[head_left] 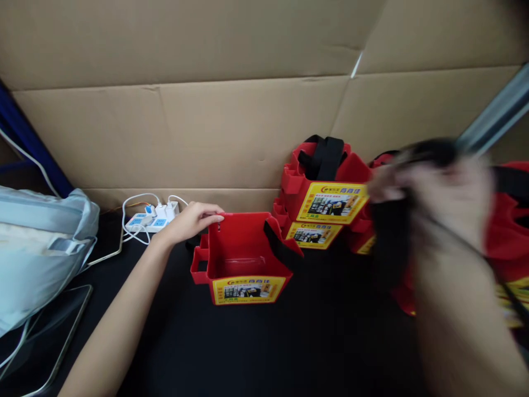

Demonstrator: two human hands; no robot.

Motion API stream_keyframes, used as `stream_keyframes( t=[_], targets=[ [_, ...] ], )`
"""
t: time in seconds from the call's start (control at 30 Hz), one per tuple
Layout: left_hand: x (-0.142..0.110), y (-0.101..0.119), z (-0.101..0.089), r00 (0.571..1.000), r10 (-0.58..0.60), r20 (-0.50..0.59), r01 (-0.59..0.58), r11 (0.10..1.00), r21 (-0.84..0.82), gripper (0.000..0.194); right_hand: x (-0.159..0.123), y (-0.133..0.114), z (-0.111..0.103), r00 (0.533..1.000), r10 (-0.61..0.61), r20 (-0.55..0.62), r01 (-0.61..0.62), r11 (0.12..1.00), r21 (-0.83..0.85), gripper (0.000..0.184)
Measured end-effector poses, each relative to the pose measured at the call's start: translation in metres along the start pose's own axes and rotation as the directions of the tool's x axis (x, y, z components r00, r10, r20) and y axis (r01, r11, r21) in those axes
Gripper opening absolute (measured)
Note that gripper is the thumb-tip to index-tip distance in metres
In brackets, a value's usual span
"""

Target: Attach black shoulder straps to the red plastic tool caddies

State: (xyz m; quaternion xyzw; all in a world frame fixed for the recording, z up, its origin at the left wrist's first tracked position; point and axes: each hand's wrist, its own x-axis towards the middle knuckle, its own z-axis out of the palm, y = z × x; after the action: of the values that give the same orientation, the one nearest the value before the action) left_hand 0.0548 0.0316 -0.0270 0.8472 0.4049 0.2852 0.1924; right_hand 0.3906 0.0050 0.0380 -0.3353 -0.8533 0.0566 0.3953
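My left hand (193, 219) rests on the far left rim of an empty red plastic box (243, 259) with a yellow label, fingers curled over its edge. A black strap (282, 246) hangs over the box's right side. My right hand (433, 193) is raised close to the camera at the right, blurred by motion, closed on a black strap (390, 237) that hangs down from it. Behind it lies more red plastic (506, 231), partly hidden.
Two stacked red boxes (326, 190) with yellow labels and black straps stand against the cardboard wall (231, 127). A white power strip (151, 218) with plugs lies at the back left. A pale grey bag (41, 248) and a tablet (49, 336) lie at the left on the black surface (322, 342).
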Motion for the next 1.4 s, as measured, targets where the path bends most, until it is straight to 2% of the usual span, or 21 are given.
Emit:
stream_keyframes(
  t=[0.07, 0.17, 0.2, 0.27, 0.33, 0.37, 0.43, 0.5, 0.57, 0.67, 0.73, 0.77, 0.83, 0.9, 0.93, 0.97, 1.03, 1.07, 1.13, 1.27, 1.4],
  targets=[
    [-0.003, -0.004, -0.005, 0.998, -0.034, 0.051, 0.037, 0.998, -0.057, 0.029, 0.005, -0.001, 0.021, 0.998, 0.060, 0.037, -0.058, 0.996, -0.071, 0.038],
    [0.002, -0.015, -0.002, 0.995, -0.089, 0.046, 0.097, 0.973, -0.209, 0.036, 0.008, 0.002, 0.056, 0.959, 0.166, 0.229, -0.133, 0.979, -0.153, 0.032],
    [0.008, -0.018, 0.003, 0.996, -0.074, 0.056, 0.086, 0.961, -0.263, 0.034, 0.008, 0.004, 0.065, 0.948, 0.187, 0.256, -0.151, 0.977, -0.154, 0.033],
    [0.025, -0.020, 0.016, 0.990, 0.007, 0.138, 0.038, 0.947, -0.319, 0.036, 0.009, 0.007, 0.077, 0.947, 0.235, 0.220, -0.209, 0.969, -0.133, 0.036],
    [0.047, -0.017, 0.033, 0.964, 0.068, 0.258, 0.007, 0.960, -0.279, 0.043, 0.010, 0.009, 0.084, 0.953, 0.257, 0.162, -0.248, 0.966, -0.073, 0.030],
    [0.057, -0.014, 0.040, 0.952, 0.065, 0.299, 0.009, 0.971, -0.239, 0.042, 0.010, 0.009, 0.086, 0.957, 0.253, 0.144, -0.250, 0.967, -0.041, 0.028],
    [0.072, -0.011, 0.050, 0.952, 0.005, 0.307, 0.040, 0.989, -0.139, 0.032, 0.011, 0.007, 0.088, 0.962, 0.190, 0.195, -0.197, 0.980, 0.016, 0.030],
    [0.077, -0.014, 0.048, 0.971, -0.085, 0.223, 0.097, 0.994, -0.043, 0.021, 0.009, 0.006, 0.089, 0.953, 0.129, 0.273, -0.136, 0.991, 0.009, 0.024],
    [0.068, -0.025, 0.036, 0.978, -0.202, 0.048, 0.198, 0.977, 0.074, 0.020, 0.007, 0.005, 0.089, 0.944, 0.126, 0.306, -0.119, 0.992, -0.042, 0.018],
    [0.040, -0.042, 0.009, 0.916, -0.331, -0.228, 0.378, 0.900, 0.215, 0.021, 0.004, 0.006, 0.085, 0.943, 0.156, 0.292, -0.133, 0.986, -0.097, 0.017],
    [0.024, -0.044, -0.004, 0.894, -0.348, -0.281, 0.421, 0.867, 0.268, 0.020, 0.005, 0.006, 0.082, 0.941, 0.157, 0.300, -0.133, 0.986, -0.098, 0.018],
    [0.021, -0.040, -0.006, 0.901, -0.338, -0.272, 0.411, 0.866, 0.285, 0.023, 0.006, 0.006, 0.081, 0.939, 0.157, 0.308, -0.133, 0.986, -0.096, 0.018],
    [0.026, -0.025, -0.005, 0.942, -0.273, -0.197, 0.323, 0.897, 0.302, 0.040, 0.009, 0.006, 0.078, 0.928, 0.161, 0.337, -0.135, 0.986, -0.099, 0.019],
    [0.042, -0.006, 0.005, 0.994, -0.113, 0.000, 0.110, 0.965, 0.238, 0.053, 0.011, 0.005, 0.076, 0.907, 0.173, 0.384, -0.139, 0.984, -0.115, 0.020],
    [0.052, 0.002, 0.012, 0.990, 0.006, 0.143, -0.027, 0.989, 0.145, 0.054, 0.012, 0.004, 0.076, 0.900, 0.178, 0.398, -0.141, 0.983, -0.121, 0.020],
    [0.062, 0.008, 0.019, 0.960, 0.098, 0.261, -0.112, 0.993, 0.039, 0.050, 0.012, 0.004, 0.075, 0.898, 0.181, 0.402, -0.144, 0.982, -0.122, 0.020],
    [0.077, 0.014, 0.034, 0.895, 0.176, 0.410, -0.143, 0.984, -0.110, 0.036, 0.010, 0.003, 0.075, 0.905, 0.179, 0.385, -0.147, 0.983, -0.111, 0.020],
    [0.080, 0.013, 0.040, 0.890, 0.151, 0.431, -0.109, 0.987, -0.120, 0.029, 0.009, 0.003, 0.075, 0.911, 0.177, 0.373, -0.148, 0.983, -0.104, 0.020],
    [0.081, 0.005, 0.046, 0.911, 0.073, 0.405, -0.045, 0.996, -0.078, 0.022, 0.007, 0.004, 0.075, 0.913, 0.175, 0.368, -0.152, 0.984, -0.092, 0.019],
    [0.065, -0.019, 0.034, 0.979, -0.067, 0.190, 0.056, 0.997, 0.060, 0.020, 0.006, 0.007, 0.076, 0.918, 0.174, 0.356, -0.151, 0.984, -0.091, 0.022],
    [0.056, -0.032, 0.019, 0.975, -0.216, -0.053, 0.223, 0.950, 0.217, 0.019, 0.010, 0.007, 0.082, 0.933, 0.145, 0.330, -0.105, 0.985, -0.134, 0.021]
  ],
)
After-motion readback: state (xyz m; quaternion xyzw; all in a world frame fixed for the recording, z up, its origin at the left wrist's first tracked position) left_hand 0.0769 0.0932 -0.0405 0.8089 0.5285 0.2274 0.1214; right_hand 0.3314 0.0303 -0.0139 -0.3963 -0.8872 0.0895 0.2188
